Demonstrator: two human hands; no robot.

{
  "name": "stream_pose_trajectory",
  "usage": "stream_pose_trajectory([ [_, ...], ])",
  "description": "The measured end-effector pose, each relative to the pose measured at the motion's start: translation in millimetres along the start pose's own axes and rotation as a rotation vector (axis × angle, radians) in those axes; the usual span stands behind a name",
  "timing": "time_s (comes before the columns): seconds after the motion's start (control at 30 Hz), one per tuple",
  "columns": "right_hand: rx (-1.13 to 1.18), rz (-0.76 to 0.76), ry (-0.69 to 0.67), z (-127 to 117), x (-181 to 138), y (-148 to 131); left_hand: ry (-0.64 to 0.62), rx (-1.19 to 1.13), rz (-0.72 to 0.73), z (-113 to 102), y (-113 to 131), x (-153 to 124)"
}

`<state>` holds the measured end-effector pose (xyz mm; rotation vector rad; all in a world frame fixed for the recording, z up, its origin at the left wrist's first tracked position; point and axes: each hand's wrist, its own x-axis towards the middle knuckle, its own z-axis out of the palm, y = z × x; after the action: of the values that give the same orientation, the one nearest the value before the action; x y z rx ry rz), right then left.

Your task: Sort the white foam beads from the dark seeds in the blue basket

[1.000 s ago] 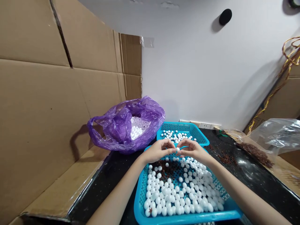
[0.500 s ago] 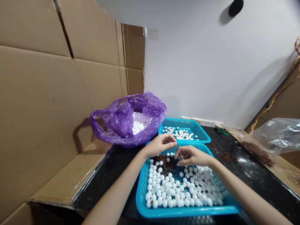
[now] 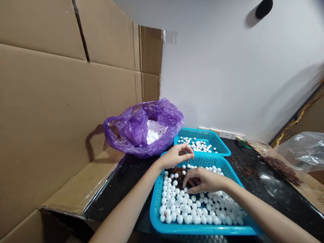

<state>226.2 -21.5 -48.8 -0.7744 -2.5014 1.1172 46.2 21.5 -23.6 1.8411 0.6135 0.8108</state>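
A blue plastic basket (image 3: 202, 230) holds many white balls (image 3: 199, 212) and a patch of small dark-brown dried pieces (image 3: 178, 172). Over its back-left rim hovers my left hand (image 3: 177, 156), thumb and fingertips brought together; anything between them is too small to make out. My right hand (image 3: 204, 180) reaches down into the basket beside the brown patch, palm down, fingers curved and thumb apart from them. Its fingertips are at a white ball (image 3: 185, 190), and I see no grip on it. One reddish-brown star-shaped piece (image 3: 165, 214) lies among the balls at front left.
Behind stands a second blue basket (image 3: 222, 148) with more white balls. A purple plastic bag (image 3: 126, 131) of white balls sits at left against cardboard (image 3: 50, 101). Brown bits (image 3: 246, 170) are scattered on the black tabletop (image 3: 273, 189); a clear plastic bag (image 3: 307, 148) lies at right.
My right hand has moved down and slightly left, from above the brown patch to the balls at its front edge. My left hand keeps its place over the rim. The view has shifted slightly.
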Motion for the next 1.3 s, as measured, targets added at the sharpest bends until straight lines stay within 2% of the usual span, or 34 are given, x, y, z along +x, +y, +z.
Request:
stream_pose_trajectory([
  [0.2,0.14,0.043,0.091,-1,2,-2,0.023,0.003,0.007,1,1,-1],
  [0.47,0.508,0.116,0.33,-18,2,3,0.204,-0.035,0.08,-1,0,1],
  [0.67,0.675,0.116,0.423,-23,1,8,0.196,-0.038,0.095,-2,1,0],
  [1.07,0.757,0.065,0.585,-28,-2,7,0.116,0.004,0.087,0,-1,0],
  [1.3,0.747,0.06,0.588,-28,-2,4,0.139,0.018,0.084,-1,-1,0],
])
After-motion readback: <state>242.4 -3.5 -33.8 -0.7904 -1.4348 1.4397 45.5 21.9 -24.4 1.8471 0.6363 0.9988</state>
